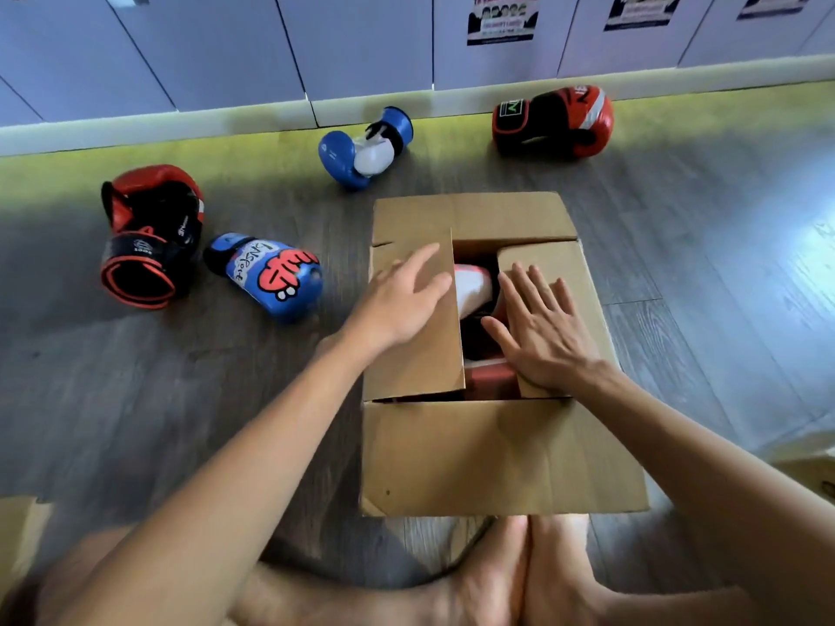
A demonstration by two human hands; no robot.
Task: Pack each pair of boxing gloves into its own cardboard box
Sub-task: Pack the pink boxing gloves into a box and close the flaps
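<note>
A cardboard box (501, 458) stands on the floor in front of me, its flaps partly folded down. Through the gap I see red and white gloves (474, 286) inside. My left hand (400, 300) lies flat on the left flap, fingers spread. My right hand (540, 327) presses flat on the right flap. On the floor lie a blue glove (271, 275) to the box's left, another blue glove (361, 149) behind it, a red-and-black glove (149, 234) at far left and its match (553, 122) at the back right.
White cabinet doors with posters (501, 18) line the back, above a pale baseboard. Corners of other cardboard pieces show at the lower left (16, 530) and at the right edge (809, 472). My bare feet (528, 576) rest just before the box.
</note>
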